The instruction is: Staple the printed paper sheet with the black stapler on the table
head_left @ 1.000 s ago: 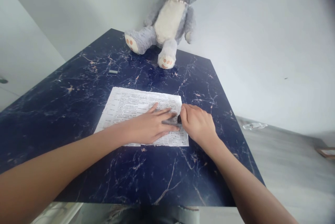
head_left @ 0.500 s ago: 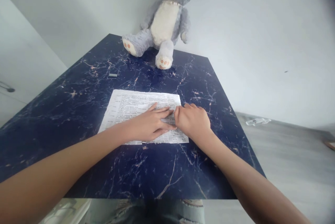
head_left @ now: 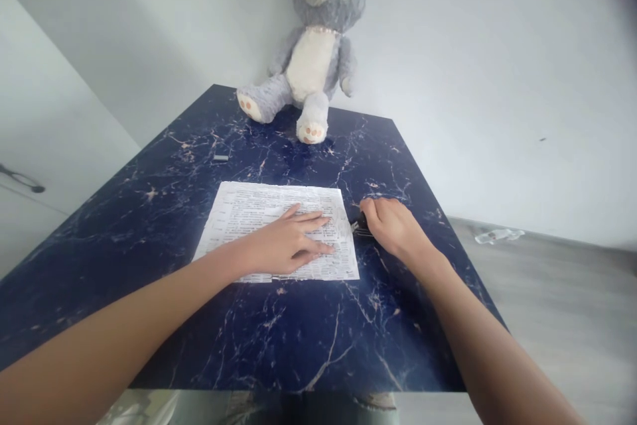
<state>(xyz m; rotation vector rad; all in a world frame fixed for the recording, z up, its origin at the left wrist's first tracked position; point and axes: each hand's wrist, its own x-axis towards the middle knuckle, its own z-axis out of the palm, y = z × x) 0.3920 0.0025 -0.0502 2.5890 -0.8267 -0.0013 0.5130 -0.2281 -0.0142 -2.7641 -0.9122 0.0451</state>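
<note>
My left hand (head_left: pixel 293 239) lies flat on a sheet of printed paper (head_left: pixel 243 203), fingers spread toward its right side. The sheet is white with dense dark text and rests on the dark blue marbled table. Just beyond the paper's right edge, my right hand (head_left: pixel 393 226) is closed around a small black tool with a silvery metal end (head_left: pixel 356 225), which looks like a stapler. Its metal end points left at the paper's edge, and most of its body is hidden in my fist. I cannot tell whether the end touches the sheet.
A large grey and cream plush toy (head_left: pixel 311 63) sits at the table's back edge. A small grey strip, like a row of staples (head_left: pixel 221 158), lies behind the paper. The table (head_left: pixel 169 226) ends near my legs. A clear plastic item (head_left: pixel 499 236) lies on the floor at right.
My right hand has drawn back to the right, off the paper, bringing the stapler-like tool with it. My left hand stays spread on the sheet. The view has tilted up slightly.
</note>
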